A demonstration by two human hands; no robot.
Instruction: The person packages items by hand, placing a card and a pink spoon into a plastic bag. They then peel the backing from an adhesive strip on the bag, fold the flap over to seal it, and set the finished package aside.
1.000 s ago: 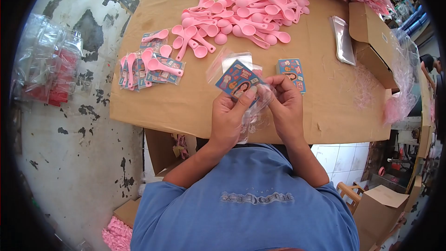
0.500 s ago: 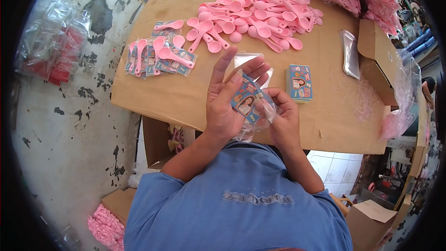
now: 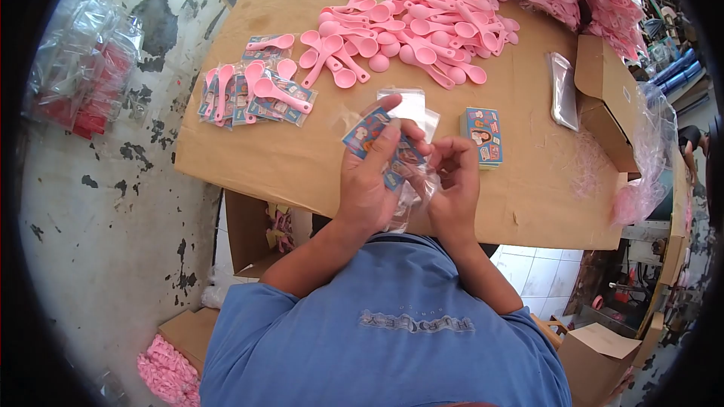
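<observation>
My left hand (image 3: 366, 185) is closed around blue printed cards (image 3: 363, 130) in clear plastic, its thumb lying across them. Clear plastic bags (image 3: 406, 209) hang below the cards, between my palms. Thumb and fingers of my right hand (image 3: 456, 185) pinch the edge of this clear plastic. Just beyond my fingertips, more clear bags (image 3: 411, 100) lie flat on the table. To the right of my right hand stands a neat stack of the same blue cards (image 3: 483, 136).
A large heap of pink measuring spoons (image 3: 422, 22) covers the table's far middle. Bagged cards with pink spoons (image 3: 256, 90) lie at the left. On the right are a silvery plastic packet (image 3: 562, 90) and an open cardboard box (image 3: 603, 98).
The cards in my left hand have shifted up and left, and its fingers have curled in more. My right hand has moved slightly, still at the plastic.
</observation>
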